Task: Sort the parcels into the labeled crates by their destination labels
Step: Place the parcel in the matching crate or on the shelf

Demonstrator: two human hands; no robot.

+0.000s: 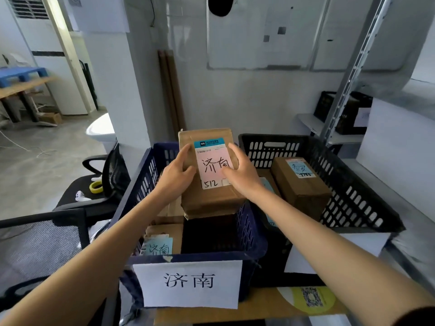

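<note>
Two hands hold a brown parcel [211,203] over a blue crate [141,182].
Left hand [179,175] grips parcel's left edge; right hand [240,172] grips its right edge w/ thumb on the pink label, handwritten 济南. Crate's near sign [188,282] also reads 济南. A second parcel [160,245] lies inside, near left. Black crate [353,198] on the right holds a boxed parcel [301,184].

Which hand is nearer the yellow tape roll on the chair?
Left. The left hand grips the left side of the held parcel, right of the tape roll; the right hand grips its far side.
</note>
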